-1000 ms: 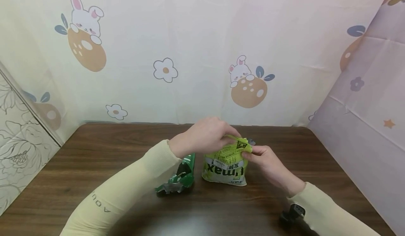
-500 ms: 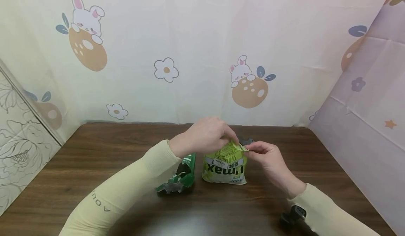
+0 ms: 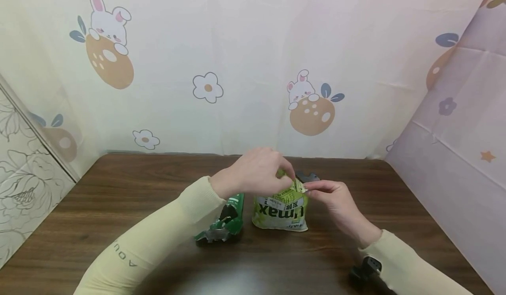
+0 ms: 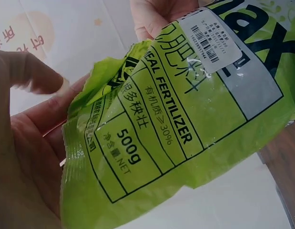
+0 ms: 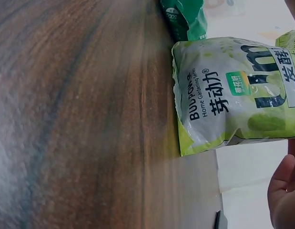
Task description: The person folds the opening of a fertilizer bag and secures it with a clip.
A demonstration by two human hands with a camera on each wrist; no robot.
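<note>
A lime-green and white fertilizer bag [image 3: 281, 214] stands on the table in the head view, its lettering upside down. My left hand [image 3: 254, 172] reaches over its upper left, fingers and thumb curled at the top edge. In the left wrist view, the fingers of that hand [image 4: 37, 124] pass behind the bag's edge, with the thumb close to them. At the top right corner my right hand [image 3: 336, 203] pinches the bag between thumb and index finger. The right wrist view shows the lower part of the bag [image 5: 223, 95] and my right thumb, but that pinch is out of frame.
Left of the fertilizer bag lies a dark green packet [image 3: 229, 220] with a ragged silvery end, partly under my left forearm. A dark grey object [image 3: 308, 177] sits behind the bag, mostly hidden. A patterned cloth [image 3: 245, 119] hangs behind the brown wooden table [image 3: 158, 172].
The bag's top edge stood up between my hands and has since been drawn down and folded. More of the dark grey object behind it shows. My left fingertips have curled in slightly.
</note>
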